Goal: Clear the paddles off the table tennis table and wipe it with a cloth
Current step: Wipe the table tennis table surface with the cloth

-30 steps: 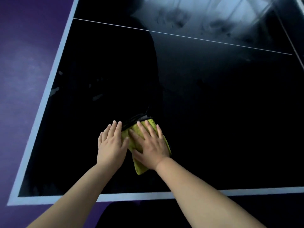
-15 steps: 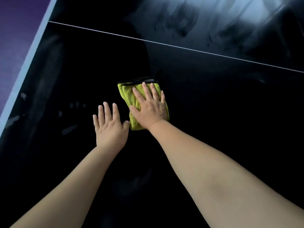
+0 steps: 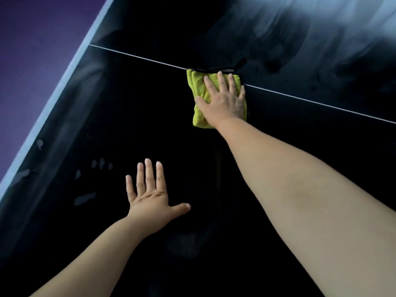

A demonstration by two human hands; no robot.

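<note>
**Yellow-green cloth pinned flat under the right hand at the white line**

Yellow-green and folded to a rough square, the cloth (image 3: 198, 86) lies on the dark, glossy table (image 3: 128, 125), towards the far side and a little right of centre. We see it lying across the thin white line (image 3: 139, 57) that runs from the left edge away to the right. Its far edge carries a black binding (image 3: 214, 70), and a small black loop (image 3: 241, 63) sticks up from its far right corner.

Our right hand (image 3: 222, 101) lies palm-down on the cloth, fingers straight and slightly fanned, pointing far. It presses the cloth flat and curls round nothing. Cloth shows beyond the fingertips and along the hand's left side.

Our left hand (image 3: 147, 198) is flat on the bare tabletop, nearer to us and left of the cloth, well apart from it. Its fingers are straight and spread, the thumb out to the right, and it holds nothing.

Just left of that hand, pale smudges (image 3: 84, 198) mark the surface. A pale border stripe (image 3: 64, 82) edges the table on the left, with purple floor (image 3: 32, 50) beyond it. Across the line, at the far right, a pale streaky sheen (image 3: 300, 28) lies over the surface.
</note>
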